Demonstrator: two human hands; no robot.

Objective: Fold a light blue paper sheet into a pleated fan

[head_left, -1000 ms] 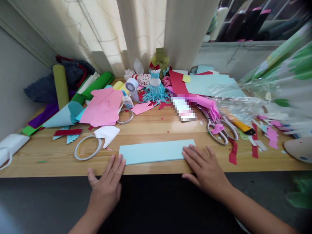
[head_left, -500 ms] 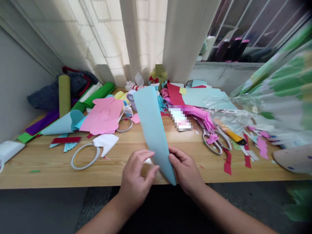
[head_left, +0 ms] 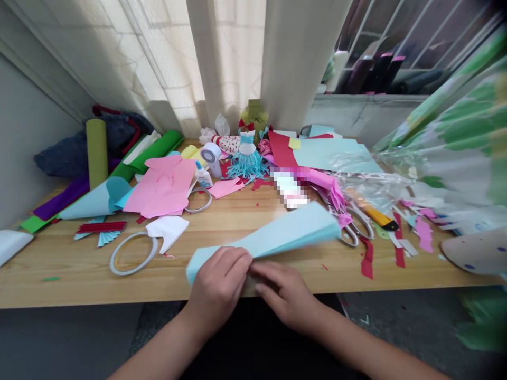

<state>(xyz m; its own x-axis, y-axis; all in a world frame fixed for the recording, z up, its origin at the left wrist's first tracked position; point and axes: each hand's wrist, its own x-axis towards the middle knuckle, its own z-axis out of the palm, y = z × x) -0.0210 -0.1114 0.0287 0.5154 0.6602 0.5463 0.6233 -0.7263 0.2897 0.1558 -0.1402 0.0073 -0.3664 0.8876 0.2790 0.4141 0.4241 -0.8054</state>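
Observation:
A long light-blue paper strip (head_left: 285,235) slants across the front of the wooden table (head_left: 237,211), its right end blurred by motion. My left hand (head_left: 217,287) is closed on the strip's near-left end, thumb and fingers pinched over its edge. My right hand (head_left: 283,293) lies just beside it, fingers pressed against the strip's lower edge near the table's front edge.
Scissors (head_left: 350,224) and a yellow-handled cutter (head_left: 374,214) lie right of the strip, with red and pink scraps. Tape rings (head_left: 130,256), a white scrap, pink paper (head_left: 162,184), a glue bottle (head_left: 203,176), a blue fringed figure (head_left: 247,158) and paper rolls fill the left and back.
The strip lay flat a second ago under both open hands. It was lifted upright half a second ago, and now it is swung down to the right, with both hands at its left end.

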